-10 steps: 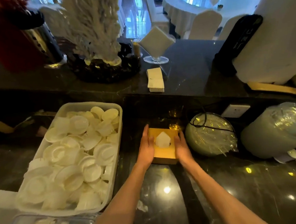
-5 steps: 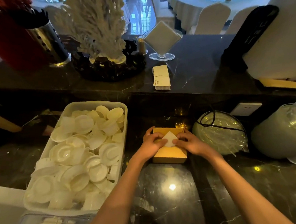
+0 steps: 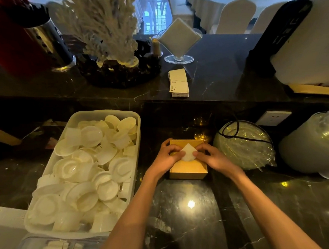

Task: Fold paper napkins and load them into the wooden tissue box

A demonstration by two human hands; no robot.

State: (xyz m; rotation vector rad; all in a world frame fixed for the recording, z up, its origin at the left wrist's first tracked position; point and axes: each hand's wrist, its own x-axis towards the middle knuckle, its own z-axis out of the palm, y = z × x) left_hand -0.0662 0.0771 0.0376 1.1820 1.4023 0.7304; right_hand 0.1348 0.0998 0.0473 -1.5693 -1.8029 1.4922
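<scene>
both bare forearms reach forward from the bottom edge and angle inward toward each other. the left hand [image 3: 167, 159] lies palm down, its fingers curled, thumb and fingertips closed in a pinch grip at its inner side. the right hand [image 3: 213, 158] mirrors it, palm down, knuckles raised, fingertips [image 3: 197, 153] pinched together and pointing toward the left hand. the two hands sit near each other, a small gap between them. both wrists are straight.
</scene>
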